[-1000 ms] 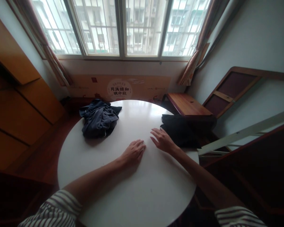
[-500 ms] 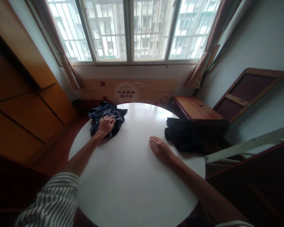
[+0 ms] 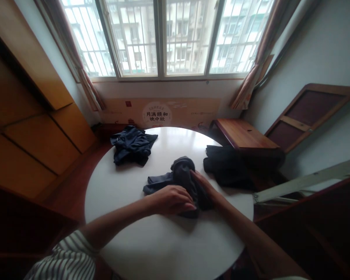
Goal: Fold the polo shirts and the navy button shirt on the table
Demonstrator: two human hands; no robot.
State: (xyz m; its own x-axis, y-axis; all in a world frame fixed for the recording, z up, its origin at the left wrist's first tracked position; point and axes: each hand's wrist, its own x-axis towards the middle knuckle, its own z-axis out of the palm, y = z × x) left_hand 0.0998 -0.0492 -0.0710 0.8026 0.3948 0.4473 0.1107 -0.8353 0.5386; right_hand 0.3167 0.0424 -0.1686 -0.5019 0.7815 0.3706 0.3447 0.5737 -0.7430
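A crumpled dark grey garment [image 3: 183, 173] lies bunched up near the middle of the round white table [image 3: 128, 233]. My left hand [image 3: 175, 199] is closed on its near side, fingers curled into the cloth. Against the garment's right side is my right hand [image 3: 204, 184], gripping the fabric there; its fingers are partly hidden by the folds. A heap of dark navy clothing [image 3: 132, 146] rests at the table's far left. Black folded clothing [image 3: 227, 167] sits at the right edge, just beyond my right hand.
Behind the table on the right stands a low wooden stand [image 3: 247, 134], with a wood-framed panel [image 3: 312, 112] leaning on the wall. Wooden cabinets [image 3: 43, 132] line the left side. A pale bar [image 3: 303, 181] reaches toward the table's right edge. A barred window [image 3: 163, 39] is ahead.
My left hand has come from the left heap to the middle, bringing the dark grey garment off it. My right hand, flat on the table before, now holds the garment's right side.
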